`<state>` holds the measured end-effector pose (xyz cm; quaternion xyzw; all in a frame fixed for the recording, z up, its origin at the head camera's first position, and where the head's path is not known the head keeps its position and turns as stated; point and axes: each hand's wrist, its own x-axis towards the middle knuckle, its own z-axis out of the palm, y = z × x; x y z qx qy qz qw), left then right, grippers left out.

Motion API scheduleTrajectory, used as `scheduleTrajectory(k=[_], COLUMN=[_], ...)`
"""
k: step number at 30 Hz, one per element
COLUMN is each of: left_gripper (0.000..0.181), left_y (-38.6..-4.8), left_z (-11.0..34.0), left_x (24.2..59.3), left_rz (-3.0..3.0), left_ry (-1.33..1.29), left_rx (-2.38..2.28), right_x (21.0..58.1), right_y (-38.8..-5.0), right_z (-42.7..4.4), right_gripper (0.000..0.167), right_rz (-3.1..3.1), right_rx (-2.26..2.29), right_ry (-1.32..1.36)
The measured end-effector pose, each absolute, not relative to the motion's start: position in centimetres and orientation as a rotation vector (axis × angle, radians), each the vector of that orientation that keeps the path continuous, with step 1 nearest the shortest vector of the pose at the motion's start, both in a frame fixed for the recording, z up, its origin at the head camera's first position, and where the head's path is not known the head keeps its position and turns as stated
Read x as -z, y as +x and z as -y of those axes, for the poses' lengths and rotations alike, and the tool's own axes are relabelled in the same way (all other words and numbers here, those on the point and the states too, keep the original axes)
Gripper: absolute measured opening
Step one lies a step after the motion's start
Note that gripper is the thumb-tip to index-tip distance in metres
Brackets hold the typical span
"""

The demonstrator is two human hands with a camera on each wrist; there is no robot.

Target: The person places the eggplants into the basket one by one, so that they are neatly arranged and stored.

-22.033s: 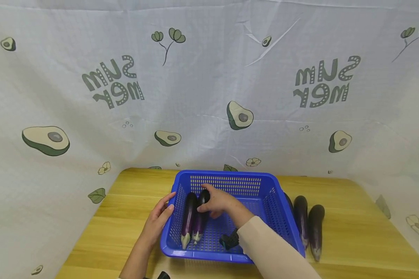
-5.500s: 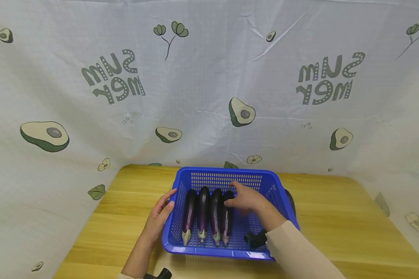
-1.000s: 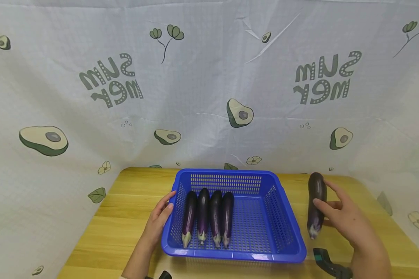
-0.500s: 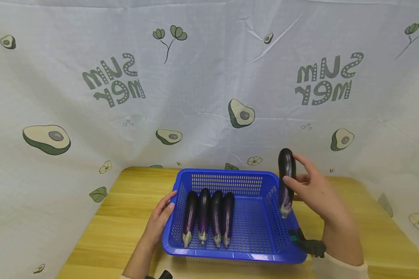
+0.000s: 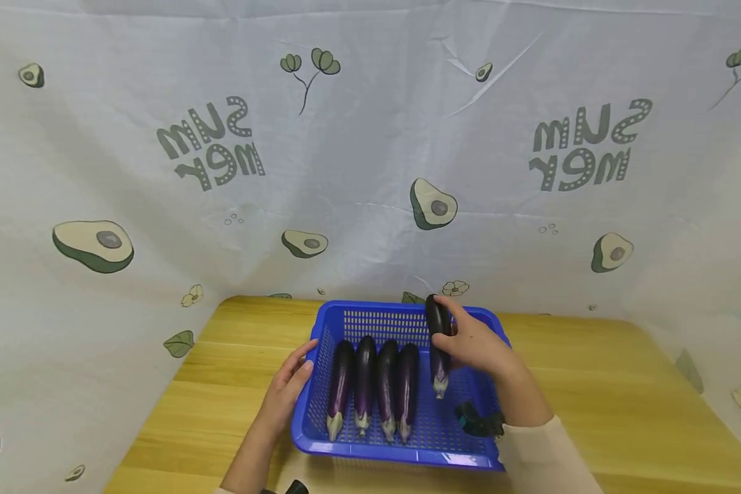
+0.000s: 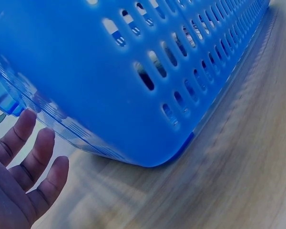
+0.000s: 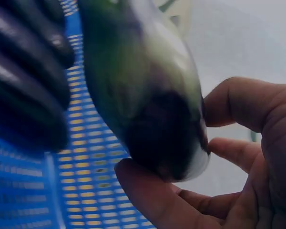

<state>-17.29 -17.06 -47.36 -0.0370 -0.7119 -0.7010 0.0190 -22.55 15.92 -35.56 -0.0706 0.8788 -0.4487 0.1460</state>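
In the head view my right hand [image 5: 478, 346] grips a dark purple eggplant [image 5: 438, 363], stem end toward me, over the right part of the blue plastic basket [image 5: 401, 455]. The right wrist view shows the eggplant [image 7: 143, 95] close up, thumb and fingers around its blunt end. Left of it, several eggplants [image 5: 341, 387] lie side by side in the basket, stems toward me. My left hand [image 5: 282, 392] rests against the basket's left rim. In the left wrist view, fingers [image 6: 47, 179] of it are loosely bent beside the basket's outer wall [image 6: 100, 95]; its thumb is out of that view.
The basket stands on a wooden table [image 5: 593, 398], bare to its left and right. Behind the table hangs a pale curtain [image 5: 358, 137] printed with avocados. Black wrist-camera mounts [image 5: 478, 422] show at the wrists.
My right hand has carried the eggplant from the table on the right, up over the basket's right rim, and left over its inside. My left hand stays at the left rim.
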Motion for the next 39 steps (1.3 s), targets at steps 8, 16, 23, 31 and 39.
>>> scheduleTrajectory(k=[8, 16, 23, 31, 39], left_gripper=[0.046, 0.046, 0.046, 0.047, 0.047], left_y=[-17.3, -17.2, -17.2, -17.2, -17.2], left_z=[17.1, 17.2, 17.2, 17.1, 17.2], left_x=[47.6, 47.6, 47.7, 47.6, 47.6], left_rz=[2.249, 2.253, 2.233, 2.229, 2.238], left_ry=[-0.107, -0.107, -0.136, -0.132, -0.127], left_rx=[2.148, 2.142, 2.147, 2.158, 2.148], right_x=[37.9, 38.9, 39.6, 39.6, 40.0], right_y=[-22.9, -23.3, -23.1, -23.1, -22.9], right_z=[-15.2, -14.9, -14.7, -14.7, -14.7], right_gripper=[0.078, 0.081, 0.085, 0.09, 0.086], right_rz=[-2.49, -2.477, -2.516, -2.555, -2.565], right_rx=[1.223, 1.144, 1.079, 1.006, 0.926], right_ry=[-0.209, -0.194, -0.19, -0.172, -0.152])
